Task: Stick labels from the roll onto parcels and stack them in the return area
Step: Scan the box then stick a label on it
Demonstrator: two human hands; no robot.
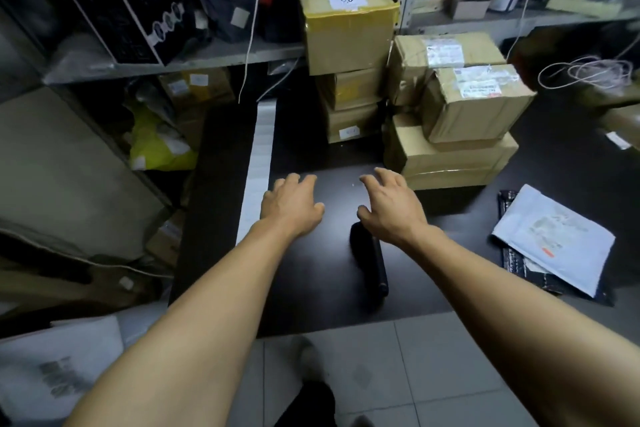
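A long white strip of labels (pixel 259 156) lies unrolled along the left side of the black table (pixel 221 218). My left hand (pixel 292 206) hovers just right of the strip, fingers spread, holding nothing. My right hand (pixel 391 204) reaches forward beside it, fingers loosely spread and empty, above a black cylindrical object (pixel 370 267). Cardboard parcels stand at the back: a yellow-taped box (pixel 346 28) on top of two smaller boxes (pixel 349 104), and right of them a pile of brown parcels (pixel 460 107) bearing labels.
A white mailer bag (pixel 550 236) lies on black bags at the table's right. Metal shelves (pixel 207 59) with boxes, bags and cords rise behind and to the left. A coil of cord (pixel 588 74) sits at the right. Tiled floor (pixel 398 374) lies below the table's front edge.
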